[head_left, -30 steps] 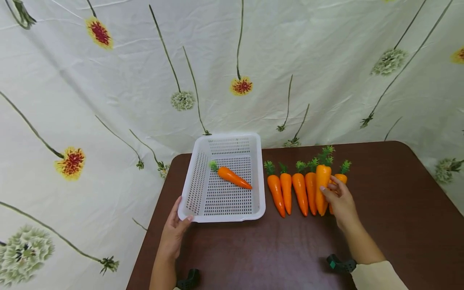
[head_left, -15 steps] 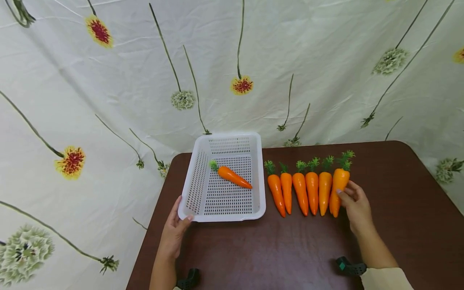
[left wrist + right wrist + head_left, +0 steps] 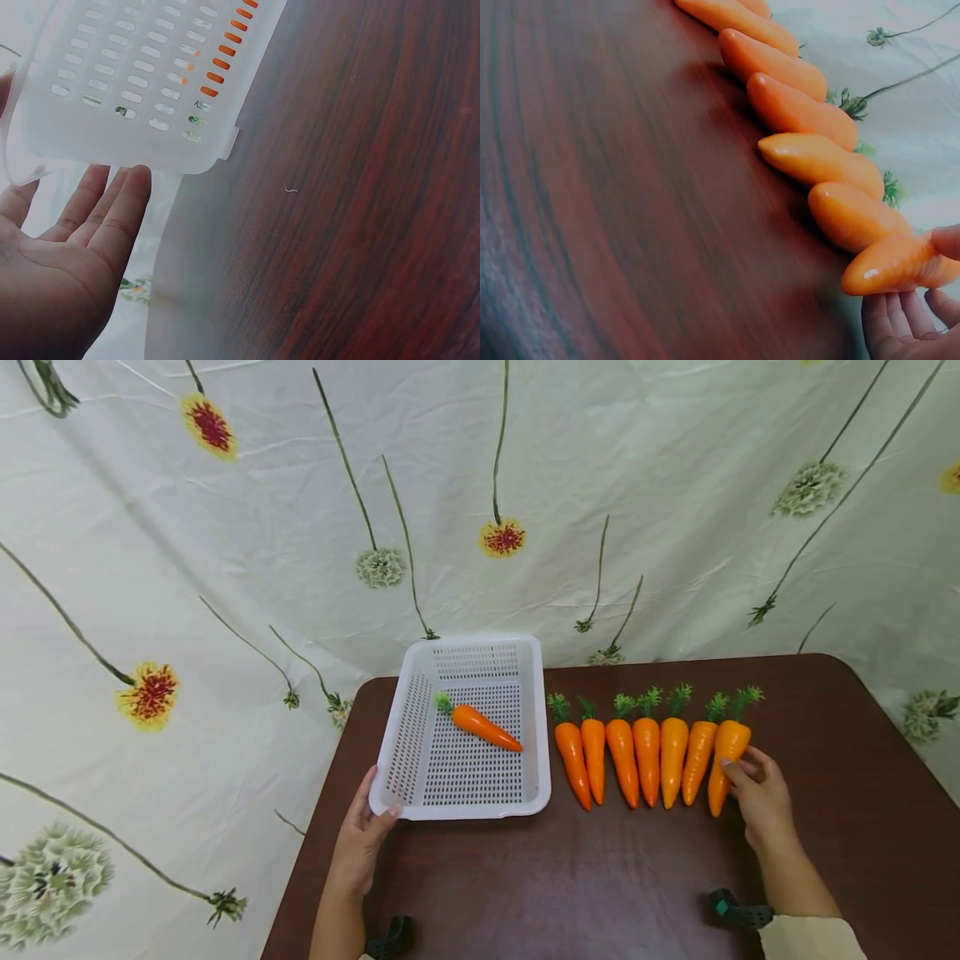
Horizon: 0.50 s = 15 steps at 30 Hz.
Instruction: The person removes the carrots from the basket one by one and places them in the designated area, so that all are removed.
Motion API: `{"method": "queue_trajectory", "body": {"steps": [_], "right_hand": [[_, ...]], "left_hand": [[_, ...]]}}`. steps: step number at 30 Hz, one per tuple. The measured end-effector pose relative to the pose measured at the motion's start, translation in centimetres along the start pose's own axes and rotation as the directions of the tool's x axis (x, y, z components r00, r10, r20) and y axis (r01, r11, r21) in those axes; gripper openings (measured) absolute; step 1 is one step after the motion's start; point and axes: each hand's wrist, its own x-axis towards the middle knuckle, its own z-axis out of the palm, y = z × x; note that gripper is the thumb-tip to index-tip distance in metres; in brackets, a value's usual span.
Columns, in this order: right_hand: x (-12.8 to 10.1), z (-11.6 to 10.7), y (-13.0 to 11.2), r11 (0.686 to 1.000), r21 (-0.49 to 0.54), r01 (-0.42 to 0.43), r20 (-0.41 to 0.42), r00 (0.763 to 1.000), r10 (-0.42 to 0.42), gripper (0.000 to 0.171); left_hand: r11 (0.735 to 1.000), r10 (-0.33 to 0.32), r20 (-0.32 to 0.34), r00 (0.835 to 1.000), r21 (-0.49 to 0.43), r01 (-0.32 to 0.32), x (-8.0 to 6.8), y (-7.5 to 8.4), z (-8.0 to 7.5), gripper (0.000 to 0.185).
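My right hand (image 3: 765, 797) holds an orange carrot (image 3: 727, 760) with a green leafy top, at the right end of a row of similar carrots. Thumb and fingers pinch it from the right side, as the right wrist view also shows. The nearest carrot in the row (image 3: 699, 760) lies just to its left. At the left, a white perforated plastic basket (image 3: 536, 793) has one carrot (image 3: 486, 728) lying slantwise inside. My left hand (image 3: 358, 843) grips the basket's near left corner, thumb at the front rim and fingers along the side.
Several more carrots (image 3: 620, 760) lie side by side, tips toward me, between basket and right hand. All rest on a dark brown table (image 3: 555, 885). A white cloth with printed flowers (image 3: 300, 527) hangs behind and left of the table.
My right hand has moved right with its carrot, from over the row to the row's right end. The carrots it covered now show fully. The left hand and basket have stayed put.
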Motion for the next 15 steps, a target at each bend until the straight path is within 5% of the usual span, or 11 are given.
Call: {"method": "queue_trajectory", "body": {"steps": [15], "right_hand": [[0.8,-0.8,0.07,0.972,-0.236,0.01,0.007,1.0,-0.009,0.079]], "left_hand": [[1.0,-0.013,-0.005,1.0,-0.003,0.013,-0.09,0.11,0.1,0.082]]}}
